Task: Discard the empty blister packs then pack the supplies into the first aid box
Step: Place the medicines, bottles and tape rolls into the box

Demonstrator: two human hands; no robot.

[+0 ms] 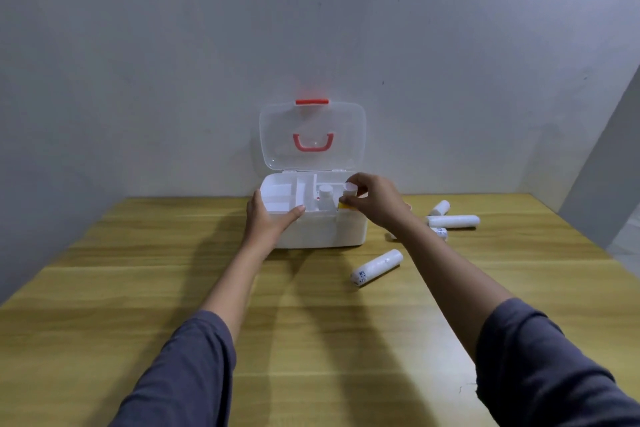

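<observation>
The white first aid box (pixel 332 232) stands open at the back of the table, its clear lid (pixel 311 121) with a red handle leaning on the wall. My left hand (pixel 268 222) grips the box's front left rim. My right hand (pixel 375 199) holds a small white bottle (pixel 349 189) with a yellow part over the box's right compartment. Another white bottle (pixel 325 194) stands upright inside beside it. Several white bandage rolls lie on the table to the right: one (pixel 377 267) near the box's front corner, others (pixel 453 221) further back.
The wooden table (pixel 173 288) runs up to a grey wall behind the box. The table's right edge (pixel 588 246) drops off near the rolls. The box's left tray compartments (pixel 280 194) look white and shallow.
</observation>
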